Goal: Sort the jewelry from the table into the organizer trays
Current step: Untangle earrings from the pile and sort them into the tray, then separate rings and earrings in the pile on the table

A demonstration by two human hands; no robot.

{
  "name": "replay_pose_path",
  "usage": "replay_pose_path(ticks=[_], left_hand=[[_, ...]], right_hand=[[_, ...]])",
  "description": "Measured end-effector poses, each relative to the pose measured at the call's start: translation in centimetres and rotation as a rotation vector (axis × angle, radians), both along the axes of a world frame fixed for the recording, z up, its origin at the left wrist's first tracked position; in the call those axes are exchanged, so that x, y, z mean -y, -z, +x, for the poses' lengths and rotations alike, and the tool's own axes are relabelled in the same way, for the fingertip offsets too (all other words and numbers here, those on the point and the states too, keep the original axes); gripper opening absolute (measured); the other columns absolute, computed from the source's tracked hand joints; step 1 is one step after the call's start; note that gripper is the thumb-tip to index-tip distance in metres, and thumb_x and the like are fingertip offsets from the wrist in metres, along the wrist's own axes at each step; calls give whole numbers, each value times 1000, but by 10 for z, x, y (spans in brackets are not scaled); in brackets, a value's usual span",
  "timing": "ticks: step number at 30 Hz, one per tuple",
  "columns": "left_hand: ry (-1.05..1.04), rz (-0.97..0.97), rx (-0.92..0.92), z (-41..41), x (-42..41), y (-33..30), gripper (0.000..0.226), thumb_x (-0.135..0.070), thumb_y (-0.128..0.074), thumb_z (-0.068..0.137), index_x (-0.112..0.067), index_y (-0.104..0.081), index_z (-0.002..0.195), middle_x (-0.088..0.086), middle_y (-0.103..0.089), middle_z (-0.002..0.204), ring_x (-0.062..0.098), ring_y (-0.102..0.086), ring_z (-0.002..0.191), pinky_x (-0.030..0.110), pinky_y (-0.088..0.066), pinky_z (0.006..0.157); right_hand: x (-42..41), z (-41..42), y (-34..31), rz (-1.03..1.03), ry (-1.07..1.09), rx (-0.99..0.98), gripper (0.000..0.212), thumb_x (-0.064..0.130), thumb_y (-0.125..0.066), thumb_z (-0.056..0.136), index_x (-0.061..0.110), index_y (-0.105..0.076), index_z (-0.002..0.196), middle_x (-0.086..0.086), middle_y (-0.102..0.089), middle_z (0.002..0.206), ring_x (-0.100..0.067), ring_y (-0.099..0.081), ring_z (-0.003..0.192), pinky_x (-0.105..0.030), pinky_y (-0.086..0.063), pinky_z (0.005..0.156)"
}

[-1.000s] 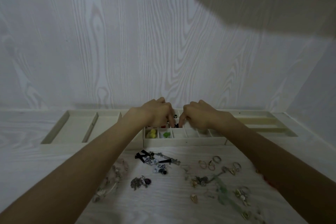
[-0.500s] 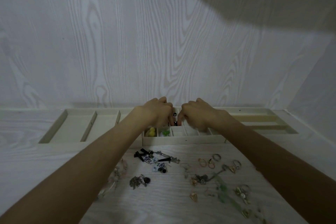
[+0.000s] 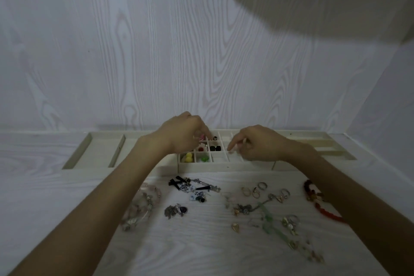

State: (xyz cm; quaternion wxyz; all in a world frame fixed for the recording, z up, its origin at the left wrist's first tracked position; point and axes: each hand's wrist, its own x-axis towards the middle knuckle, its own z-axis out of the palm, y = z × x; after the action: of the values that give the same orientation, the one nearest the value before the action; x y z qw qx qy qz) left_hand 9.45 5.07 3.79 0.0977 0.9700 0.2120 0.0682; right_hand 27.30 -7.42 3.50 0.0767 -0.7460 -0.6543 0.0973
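A small gridded tray [image 3: 226,164] stands at the table's far side. Its cells hold a yellow piece [image 3: 188,157], a green piece [image 3: 203,159], black pieces [image 3: 215,148] and a black-and-white bead [image 3: 215,138]. My left hand [image 3: 183,135] hovers over the tray's back-left cells, fingers curled, pinching a small pink earring [image 3: 202,136]. My right hand [image 3: 259,143] is over the tray's right cells, index finger pointing down-left, with a small pale earring [image 3: 245,140] pinched behind it. Loose rings [image 3: 255,189], blue-and-white earrings [image 3: 190,187] and a green necklace [image 3: 268,219] lie on the table.
Long-slot organizer trays flank the gridded one on the left [image 3: 96,152] and the right [image 3: 331,143]. A bead bracelet [image 3: 141,206], a dark pendant [image 3: 177,209] and a red bead strand [image 3: 318,201] lie near my forearms. A wood-grain wall rises just behind the trays.
My hands, which met over one cell of the gridded tray, have drawn apart. The left stays over the back-left cells and the right has shifted to the right cells.
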Motion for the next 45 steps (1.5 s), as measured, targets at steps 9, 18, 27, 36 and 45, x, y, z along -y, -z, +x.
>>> replay_pose_path(ticks=[9,18,27,36,45], left_hand=[[-166,-271,324,-71,63,55,38,-5,-57,89,-38,-67,105,-17,-62,111,3,-55,107,26,-48,83],[-159,-261,487,-39,105,78,21,-22,-61,90,-35,-68,105,-26,-60,99,-6,-55,90,9,-40,70],[-127,-89,541,-29,120,97,31,-8,-51,94,-28,-68,109,-16,-62,105,1,-46,96,22,-39,75],[-177,-72,479,-39,115,101,31,-8,-52,92,-29,-68,108,-17,-62,107,5,-48,103,23,-37,77],[-188,-67,462,-39,119,99,23,-24,-53,94,-28,-67,112,-15,-63,111,6,-48,105,23,-33,78]], right_hand=[[96,-10,51,226,62,-298,22,12,-61,88,28,-73,97,9,-72,91,-1,-63,80,-12,-46,70],[142,-2,86,473,234,-447,29,4,-63,85,32,-69,92,7,-73,86,-5,-65,75,-26,-52,67],[161,26,88,697,493,-313,26,9,-57,87,26,-69,103,3,-70,84,-13,-64,81,-22,-49,73],[161,26,89,715,514,-182,25,6,-63,85,22,-69,104,14,-65,77,-6,-61,76,-4,-44,69],[159,8,76,564,302,-473,16,17,-71,82,22,-72,97,10,-71,84,5,-62,75,-5,-42,65]])
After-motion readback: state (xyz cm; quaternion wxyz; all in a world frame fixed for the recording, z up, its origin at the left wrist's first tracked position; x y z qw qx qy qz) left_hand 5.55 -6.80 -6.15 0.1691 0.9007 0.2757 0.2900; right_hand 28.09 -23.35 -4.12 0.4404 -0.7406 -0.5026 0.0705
